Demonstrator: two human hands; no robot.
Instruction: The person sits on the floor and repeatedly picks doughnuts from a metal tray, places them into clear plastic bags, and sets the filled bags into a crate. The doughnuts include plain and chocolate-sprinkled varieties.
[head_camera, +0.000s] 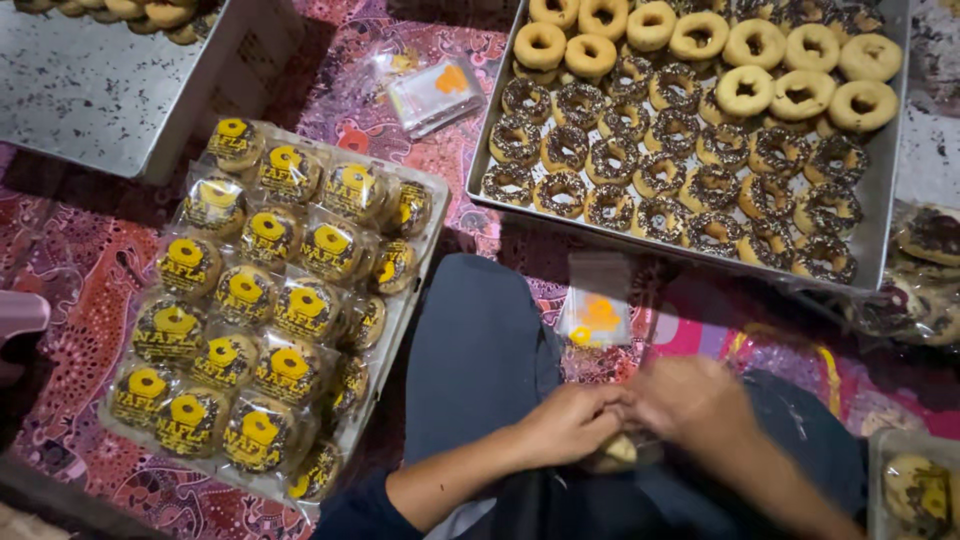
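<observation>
Over the lap, left hand (565, 422) & right hand (690, 400) pinched shut on a bagged donut (615, 452), tray of wrapped donuts (410, 300) at left, metal tray w/ sprinkled donuts (880, 230) ahead.

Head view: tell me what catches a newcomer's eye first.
The metal tray at upper right, packed with rows of sprinkled and plain doughnuts. At left, a clear tray of bagged doughnuts with yellow labels. At the bottom, the left hand and right hand meet over a small bag.
</observation>
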